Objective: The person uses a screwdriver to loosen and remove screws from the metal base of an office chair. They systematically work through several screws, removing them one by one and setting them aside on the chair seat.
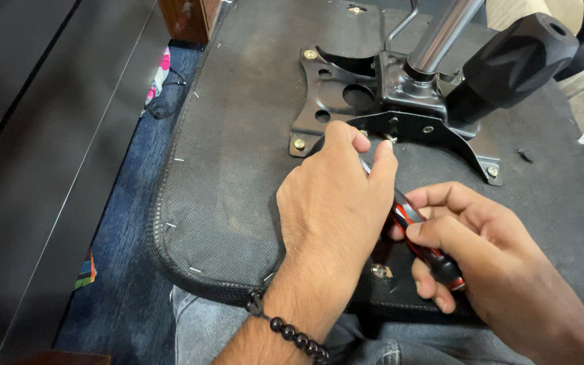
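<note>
An upturned chair seat (238, 169) covered in dark fabric rests on my lap, with a black metal mounting plate (346, 101) bolted to its underside. My right hand (488, 257) grips the red and black handle of a screwdriver (427, 250). My left hand (336, 196) steadies the screwdriver's shaft near its tip, fingers pinched around it beside a screw (391, 138) at the plate's front edge. The tip itself is hidden by my fingers. A beaded bracelet (292, 331) sits on my left wrist.
A chrome gas cylinder (441, 34) rises from the plate, next to a black knobbed lever (515, 61). Brass-coloured bolts (299, 144) hold the plate's corners. A dark cabinet panel (35, 169) stands to the left, above blue carpet (123, 270).
</note>
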